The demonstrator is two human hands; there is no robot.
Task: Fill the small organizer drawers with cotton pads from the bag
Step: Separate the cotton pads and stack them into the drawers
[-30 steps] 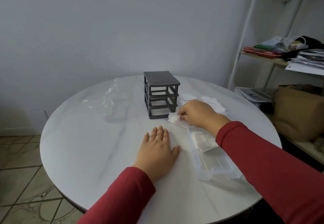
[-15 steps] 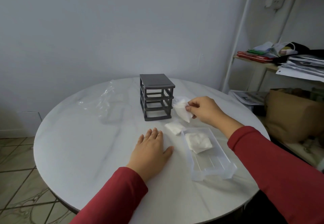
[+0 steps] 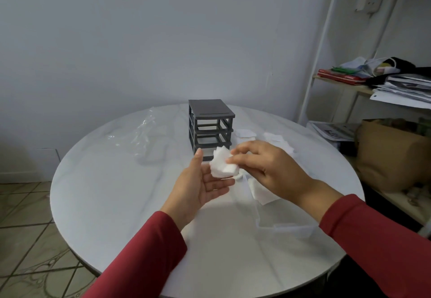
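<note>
Left hand (image 3: 205, 187) was lifted off table (image 3: 116, 192), palm open beneath pads (image 3: 222, 166) pinched by right hand (image 3: 265, 169); pads judged soft, light, best held at edges.

A: What does the person wear?

B: Long sleeves in one plain dark red — a left sleeve (image 3: 144, 258) and a right sleeve (image 3: 377, 239), both of soft, matte cloth.

A: Where do they end?

B: At the wrists, well back from the fingers (image 3: 242, 150). Each cuff edge is simple and rounded, with loose folds in the cloth behind it. Forward of the cuffs, toward the fingers, the left hand (image 3: 198, 185) and right hand (image 3: 268, 171) are bare.
</note>
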